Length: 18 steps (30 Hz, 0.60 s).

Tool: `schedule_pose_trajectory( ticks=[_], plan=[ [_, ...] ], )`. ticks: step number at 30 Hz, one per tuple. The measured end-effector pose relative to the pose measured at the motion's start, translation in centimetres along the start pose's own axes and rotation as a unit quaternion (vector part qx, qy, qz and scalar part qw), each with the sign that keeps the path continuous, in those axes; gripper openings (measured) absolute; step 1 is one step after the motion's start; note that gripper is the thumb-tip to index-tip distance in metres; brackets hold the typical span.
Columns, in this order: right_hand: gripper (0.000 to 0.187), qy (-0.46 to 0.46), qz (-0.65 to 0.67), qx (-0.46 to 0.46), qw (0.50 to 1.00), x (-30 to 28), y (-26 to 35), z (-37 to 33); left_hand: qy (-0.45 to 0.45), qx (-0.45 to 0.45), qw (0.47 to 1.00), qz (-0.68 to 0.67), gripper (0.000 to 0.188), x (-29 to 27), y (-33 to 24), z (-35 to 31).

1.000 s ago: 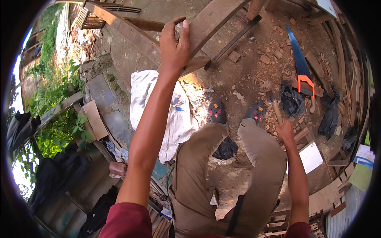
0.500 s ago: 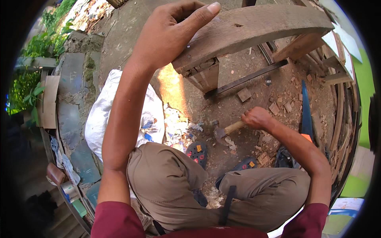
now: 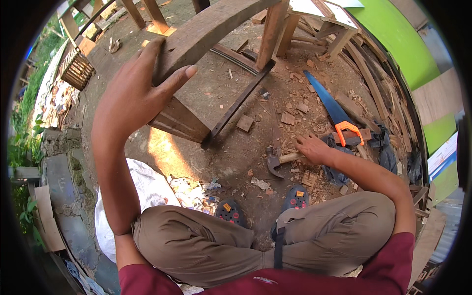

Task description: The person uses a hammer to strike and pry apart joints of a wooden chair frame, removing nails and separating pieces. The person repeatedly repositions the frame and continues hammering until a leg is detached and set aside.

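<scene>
My left hand [image 3: 132, 93] grips the near end of a curved wooden beam [image 3: 211, 29], thumb on one side and fingers on the other. Below that end a short wooden leg [image 3: 182, 120] reaches down to a dark crossbar [image 3: 241, 101]. My right hand [image 3: 314, 150] is low over the ground, resting on the handle of a claw hammer [image 3: 290, 158], with its fingers loosened and stretched out. The hammer's metal head [image 3: 273, 163] lies on the dirt. A handsaw with a blue blade [image 3: 327, 98] and orange handle [image 3: 348, 132] lies beyond my right hand.
Wood blocks [image 3: 245, 123] and chips litter the ground. A white sack [image 3: 142, 184] sits by my left knee. Stacked lumber [image 3: 368, 78] lines the right side, near black plastic [image 3: 383, 145]. A low block wall [image 3: 61, 182] runs along the left.
The view has shifted, bringing the whole saw into sight. My right hand has loosened from a closed grip on the hammer, which is lowered to the ground. My left hand still holds the beam's end.
</scene>
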State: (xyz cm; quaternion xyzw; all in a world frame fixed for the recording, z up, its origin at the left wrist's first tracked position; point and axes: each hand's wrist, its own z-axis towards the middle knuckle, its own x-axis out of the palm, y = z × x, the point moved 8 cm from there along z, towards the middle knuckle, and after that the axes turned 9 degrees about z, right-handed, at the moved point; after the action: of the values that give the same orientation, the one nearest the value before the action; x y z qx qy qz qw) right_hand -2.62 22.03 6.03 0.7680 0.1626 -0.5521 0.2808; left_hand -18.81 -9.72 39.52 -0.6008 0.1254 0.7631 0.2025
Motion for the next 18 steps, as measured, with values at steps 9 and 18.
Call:
schedule_pose_trajectory(
  ticks=[9,18],
  plan=[
    [0.034,0.091,0.145,0.166,0.971,-2.8,-3.2,3.4,-0.034,0.019,0.996,0.080,0.070,1.4,-0.6,0.3],
    [0.031,-0.320,0.443,0.185,0.816,-10.8,-1.3,6.2,-0.026,0.291,0.934,-0.205,0.041,2.1,-11.9,-2.1]
  ],
)
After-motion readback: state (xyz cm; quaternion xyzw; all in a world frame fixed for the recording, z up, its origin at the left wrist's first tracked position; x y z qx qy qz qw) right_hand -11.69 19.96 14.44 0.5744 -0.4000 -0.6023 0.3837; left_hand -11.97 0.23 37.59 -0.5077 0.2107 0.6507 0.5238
